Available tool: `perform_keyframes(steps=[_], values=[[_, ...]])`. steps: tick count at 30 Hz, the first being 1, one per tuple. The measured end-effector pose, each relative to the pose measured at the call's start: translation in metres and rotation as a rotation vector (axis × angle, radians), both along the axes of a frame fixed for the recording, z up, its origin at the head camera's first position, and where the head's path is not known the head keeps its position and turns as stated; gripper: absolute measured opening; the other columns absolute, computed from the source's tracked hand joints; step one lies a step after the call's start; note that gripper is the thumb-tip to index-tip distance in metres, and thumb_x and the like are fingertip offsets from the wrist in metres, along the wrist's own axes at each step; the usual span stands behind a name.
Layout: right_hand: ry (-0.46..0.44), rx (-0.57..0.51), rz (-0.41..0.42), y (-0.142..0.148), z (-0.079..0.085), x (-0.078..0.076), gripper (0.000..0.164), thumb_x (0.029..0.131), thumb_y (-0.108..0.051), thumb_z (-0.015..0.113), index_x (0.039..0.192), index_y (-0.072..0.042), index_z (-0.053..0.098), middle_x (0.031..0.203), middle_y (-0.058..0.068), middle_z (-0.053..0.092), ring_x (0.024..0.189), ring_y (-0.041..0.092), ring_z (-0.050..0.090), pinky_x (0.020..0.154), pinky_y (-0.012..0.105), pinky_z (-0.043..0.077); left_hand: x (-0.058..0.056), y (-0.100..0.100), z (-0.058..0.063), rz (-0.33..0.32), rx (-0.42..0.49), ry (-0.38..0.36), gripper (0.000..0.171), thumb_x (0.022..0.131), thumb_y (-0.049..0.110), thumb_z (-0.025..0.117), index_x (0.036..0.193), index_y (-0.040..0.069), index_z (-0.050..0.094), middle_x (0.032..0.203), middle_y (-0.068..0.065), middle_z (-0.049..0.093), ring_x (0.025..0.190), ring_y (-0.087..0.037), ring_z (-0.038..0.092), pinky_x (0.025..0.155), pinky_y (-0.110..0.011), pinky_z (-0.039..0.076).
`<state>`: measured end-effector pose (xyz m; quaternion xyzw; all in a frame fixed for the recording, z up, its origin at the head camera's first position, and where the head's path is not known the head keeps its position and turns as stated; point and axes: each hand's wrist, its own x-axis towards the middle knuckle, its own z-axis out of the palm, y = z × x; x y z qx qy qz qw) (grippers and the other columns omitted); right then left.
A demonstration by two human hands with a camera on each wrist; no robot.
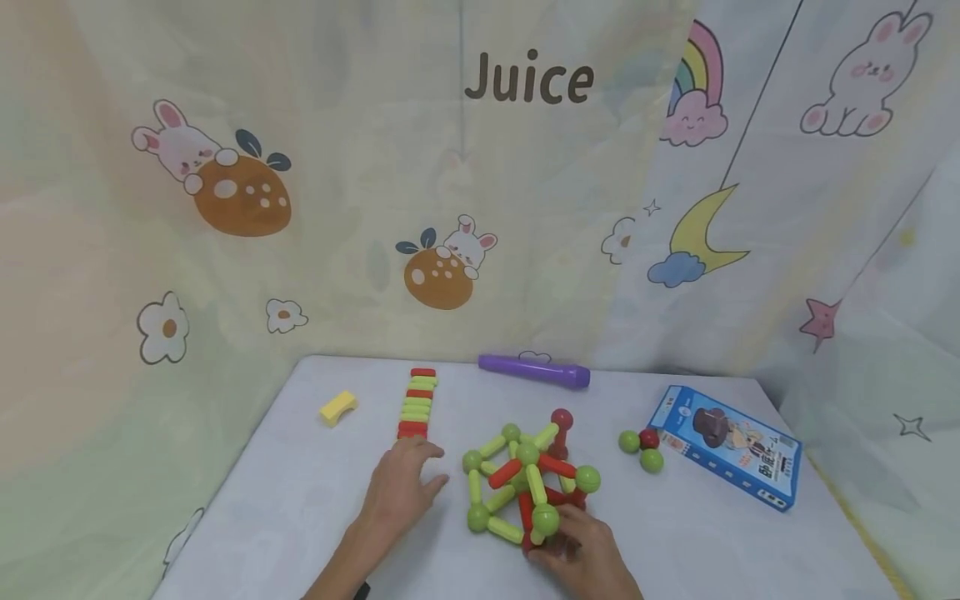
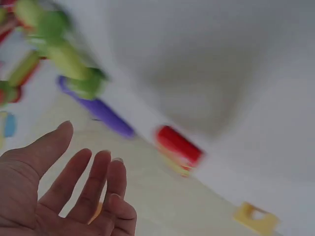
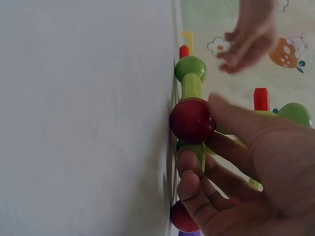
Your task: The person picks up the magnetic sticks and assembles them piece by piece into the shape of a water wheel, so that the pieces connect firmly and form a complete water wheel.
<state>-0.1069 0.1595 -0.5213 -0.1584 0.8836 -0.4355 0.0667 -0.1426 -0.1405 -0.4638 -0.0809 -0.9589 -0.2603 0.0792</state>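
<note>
A building-toy frame of green and red balls joined by yellow-green and red rods [image 1: 534, 483] stands on the table. My right hand [image 1: 588, 554] is at its near right corner. In the right wrist view its thumb and fingers pinch a dark red ball [image 3: 191, 121] low on the frame, close to the tabletop. My left hand [image 1: 401, 487] is to the left of the frame, holding nothing, its fingers loosely spread. Just beyond its fingertips lies a row of loose red and yellow-green rods [image 1: 416, 407]. The left wrist view is blurred but shows the nearest red rod [image 2: 179, 146].
A yellow arched block [image 1: 338, 408] lies at the back left, and a purple tapered stick [image 1: 534, 371] along the back edge. On the right, two green balls [image 1: 652, 460] and a red ball [image 1: 648, 438] lie beside a blue box [image 1: 727, 446]. A printed curtain [image 1: 360, 167] hangs behind the table.
</note>
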Motion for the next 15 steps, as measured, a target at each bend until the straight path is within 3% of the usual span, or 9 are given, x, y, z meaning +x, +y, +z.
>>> perform_keyframes(steps=[4, 9, 12, 15], values=[[-0.075, 0.069, -0.059, 0.001, 0.004, 0.000, 0.051, 0.086, -0.044, 0.091, 0.120, -0.012, 0.072, 0.091, -0.005, 0.060, 0.080, 0.013, 0.055, 0.063, 0.025, 0.047, -0.014, -0.028, -0.021, 0.085, -0.126, 0.039, 0.034, 0.081, 0.012, 0.096, 0.112, 0.006, 0.081, 0.105, -0.008, 0.076, 0.090, -0.022, 0.063, 0.077, -0.039, 0.057], [-0.106, 0.215, -0.164, -0.003, 0.008, 0.000, 0.072, 0.080, -0.049, 0.095, 0.129, -0.004, 0.068, 0.091, -0.003, 0.059, 0.085, 0.018, 0.055, 0.070, 0.033, 0.047, -0.025, -0.043, -0.035, 0.099, -0.224, 0.078, 0.031, 0.079, 0.006, 0.095, 0.108, 0.005, 0.083, 0.096, -0.010, 0.075, 0.079, -0.020, 0.059, 0.068, -0.034, 0.050], [-0.096, 0.270, -0.185, -0.005, 0.009, -0.001, 0.070, 0.078, -0.049, 0.095, 0.127, -0.005, 0.069, 0.089, -0.005, 0.059, 0.083, 0.018, 0.055, 0.071, 0.035, 0.048, -0.028, -0.044, -0.037, 0.094, -0.267, 0.101, 0.026, 0.080, 0.004, 0.094, 0.104, 0.003, 0.084, 0.089, -0.009, 0.070, 0.076, -0.019, 0.054, 0.067, -0.032, 0.047], [-0.095, 0.232, -0.141, -0.001, 0.009, -0.002, 0.059, 0.082, -0.044, 0.095, 0.122, -0.007, 0.071, 0.088, -0.006, 0.061, 0.081, 0.016, 0.055, 0.069, 0.031, 0.048, -0.029, -0.046, -0.039, 0.093, -0.303, 0.125, 0.021, 0.081, 0.003, 0.094, 0.099, 0.000, 0.083, 0.083, -0.009, 0.064, 0.074, -0.020, 0.052, 0.066, -0.032, 0.047]])
